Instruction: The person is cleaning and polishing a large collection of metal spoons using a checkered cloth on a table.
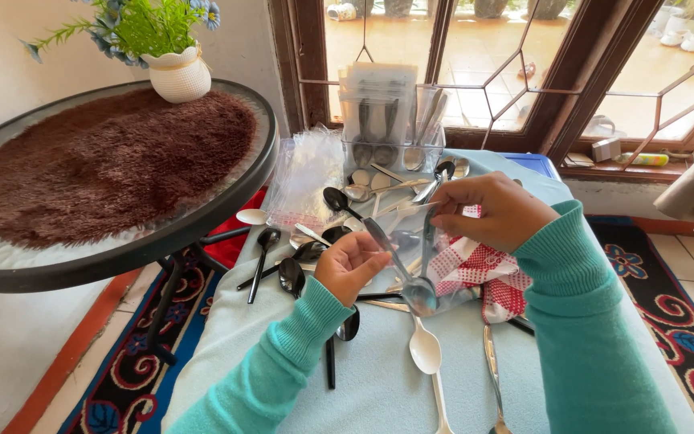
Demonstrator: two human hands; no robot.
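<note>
My left hand point(349, 265) and my right hand point(490, 210) hold a clear plastic bag point(443, 269) between them, above a table under a light blue cloth point(379, 378). Two metal spoons point(411, 277) stand inside the bag, bowls down. My left hand pinches the bag's near edge by one spoon handle. My right hand grips the top edge. A red and white checked cloth point(487, 277) lies under and behind the bag. Black, white and metal spoons lie scattered on the cloth around my hands, among them a white plastic spoon point(426, 354).
A clear holder point(391, 120) with bagged spoons stands at the back by the window. A pile of empty clear bags point(303, 173) lies left of it. A round glass table point(114, 249) with a brown shaggy mat and a white flower vase point(178, 76) stands on the left.
</note>
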